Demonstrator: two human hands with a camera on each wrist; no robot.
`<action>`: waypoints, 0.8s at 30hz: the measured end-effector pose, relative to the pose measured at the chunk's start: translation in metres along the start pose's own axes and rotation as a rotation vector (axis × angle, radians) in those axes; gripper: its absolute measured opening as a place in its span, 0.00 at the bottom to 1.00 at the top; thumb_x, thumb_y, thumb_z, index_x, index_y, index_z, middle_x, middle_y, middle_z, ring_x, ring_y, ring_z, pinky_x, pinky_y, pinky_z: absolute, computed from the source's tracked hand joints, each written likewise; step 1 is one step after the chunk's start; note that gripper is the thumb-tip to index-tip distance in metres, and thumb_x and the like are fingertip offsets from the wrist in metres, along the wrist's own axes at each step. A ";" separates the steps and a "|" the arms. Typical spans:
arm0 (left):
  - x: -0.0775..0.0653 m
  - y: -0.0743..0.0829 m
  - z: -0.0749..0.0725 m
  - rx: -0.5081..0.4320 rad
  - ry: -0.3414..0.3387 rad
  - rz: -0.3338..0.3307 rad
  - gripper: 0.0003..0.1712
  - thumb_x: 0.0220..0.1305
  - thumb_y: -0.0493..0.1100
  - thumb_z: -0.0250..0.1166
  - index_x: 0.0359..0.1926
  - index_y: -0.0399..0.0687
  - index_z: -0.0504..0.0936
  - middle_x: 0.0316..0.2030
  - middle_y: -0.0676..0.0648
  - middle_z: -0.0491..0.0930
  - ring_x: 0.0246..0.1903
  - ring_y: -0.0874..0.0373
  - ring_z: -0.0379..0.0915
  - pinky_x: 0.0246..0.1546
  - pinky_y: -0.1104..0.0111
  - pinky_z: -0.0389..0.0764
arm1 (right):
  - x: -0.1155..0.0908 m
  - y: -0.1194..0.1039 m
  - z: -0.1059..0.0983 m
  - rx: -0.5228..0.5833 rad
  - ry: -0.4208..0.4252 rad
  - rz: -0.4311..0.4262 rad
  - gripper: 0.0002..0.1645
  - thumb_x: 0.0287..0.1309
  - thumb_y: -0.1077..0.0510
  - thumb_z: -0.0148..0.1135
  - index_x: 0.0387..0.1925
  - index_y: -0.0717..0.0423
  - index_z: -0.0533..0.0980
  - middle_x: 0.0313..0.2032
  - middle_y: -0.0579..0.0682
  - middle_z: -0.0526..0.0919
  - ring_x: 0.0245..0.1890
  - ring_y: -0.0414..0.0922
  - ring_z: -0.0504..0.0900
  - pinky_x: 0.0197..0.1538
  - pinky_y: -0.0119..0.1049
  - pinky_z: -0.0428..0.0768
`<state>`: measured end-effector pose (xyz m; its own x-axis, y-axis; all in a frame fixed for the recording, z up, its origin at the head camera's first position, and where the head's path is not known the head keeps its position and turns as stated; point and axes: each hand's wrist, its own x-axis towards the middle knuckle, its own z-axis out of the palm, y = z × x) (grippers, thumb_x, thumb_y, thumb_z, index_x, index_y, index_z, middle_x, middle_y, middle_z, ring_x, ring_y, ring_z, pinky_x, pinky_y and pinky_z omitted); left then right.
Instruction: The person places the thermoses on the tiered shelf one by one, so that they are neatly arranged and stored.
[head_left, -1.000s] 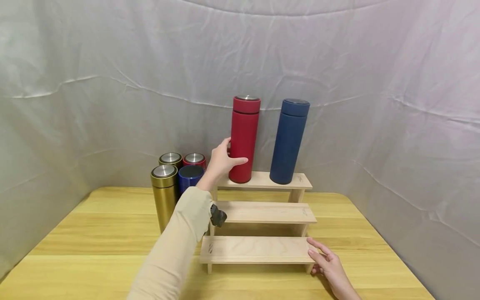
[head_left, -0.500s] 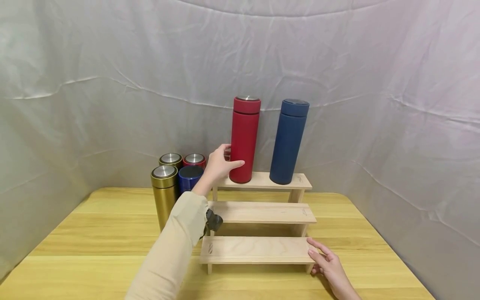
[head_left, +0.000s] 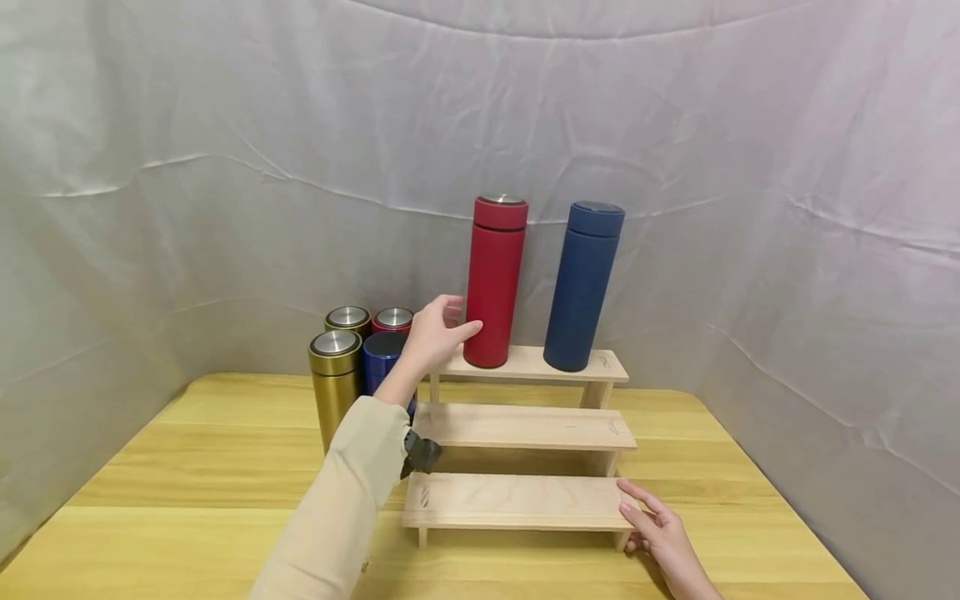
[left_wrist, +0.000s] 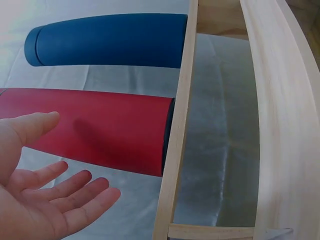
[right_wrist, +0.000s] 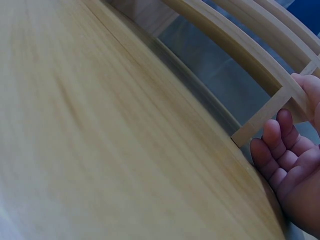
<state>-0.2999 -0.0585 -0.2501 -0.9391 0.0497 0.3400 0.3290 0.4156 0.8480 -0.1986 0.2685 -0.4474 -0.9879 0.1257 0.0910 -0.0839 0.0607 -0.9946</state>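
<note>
On the top step of a three-tier wooden display stand (head_left: 517,502), a red thermos flask (head_left: 497,292) stands upright. A blue thermos flask (head_left: 583,292) is to its right, also upright. My left hand (head_left: 435,335) is at the red flask's left side, thumb across its front in the head view. The left wrist view shows this hand (left_wrist: 55,185) with fingers spread and apart from the red flask (left_wrist: 100,130). My right hand (head_left: 663,537) holds the right end of the lowest step; in the right wrist view its fingers (right_wrist: 272,132) curl beside the stand's leg (right_wrist: 262,117).
Left of the stand, several more flasks are grouped on the wooden table (head_left: 187,467): a gold flask (head_left: 335,387) in front, a dark blue flask (head_left: 382,362) beside it, others behind. A grey cloth (head_left: 225,208) hangs behind and at both sides.
My left hand has loosened from the red flask and drawn back down and to the left. The flask stays standing on the top step. My right hand keeps its place on the stand.
</note>
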 end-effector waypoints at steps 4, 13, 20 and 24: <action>-0.006 -0.002 -0.003 0.015 0.010 -0.009 0.28 0.57 0.46 0.62 0.56 0.40 0.68 0.50 0.41 0.72 0.49 0.49 0.69 0.47 0.59 0.72 | 0.000 0.001 0.000 0.011 -0.011 0.002 0.20 0.55 0.61 0.58 0.51 0.60 0.73 0.25 0.50 0.75 0.14 0.40 0.70 0.20 0.32 0.74; -0.022 -0.002 -0.003 -0.027 0.010 0.092 0.19 0.57 0.43 0.62 0.47 0.38 0.75 0.42 0.42 0.78 0.41 0.51 0.74 0.43 0.62 0.75 | -0.001 0.004 -0.003 0.049 -0.081 -0.052 0.16 0.55 0.58 0.58 0.45 0.39 0.77 0.20 0.45 0.72 0.14 0.38 0.71 0.20 0.31 0.75; -0.037 -0.004 -0.001 -0.080 0.038 0.148 0.14 0.56 0.40 0.62 0.42 0.36 0.78 0.37 0.42 0.80 0.35 0.52 0.76 0.34 0.65 0.77 | -0.002 0.001 0.001 0.006 0.003 0.009 0.20 0.55 0.61 0.58 0.51 0.59 0.73 0.22 0.49 0.73 0.14 0.40 0.70 0.20 0.32 0.74; -0.044 -0.006 -0.001 -0.095 0.046 0.177 0.13 0.57 0.40 0.62 0.40 0.35 0.79 0.32 0.43 0.81 0.30 0.53 0.76 0.30 0.67 0.77 | -0.002 -0.001 0.000 0.006 0.003 0.008 0.20 0.55 0.61 0.58 0.51 0.60 0.73 0.28 0.51 0.77 0.14 0.40 0.70 0.20 0.32 0.74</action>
<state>-0.2609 -0.0645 -0.2699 -0.8612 0.0719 0.5031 0.4981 0.3162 0.8074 -0.1970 0.2684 -0.4470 -0.9881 0.1295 0.0834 -0.0769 0.0541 -0.9956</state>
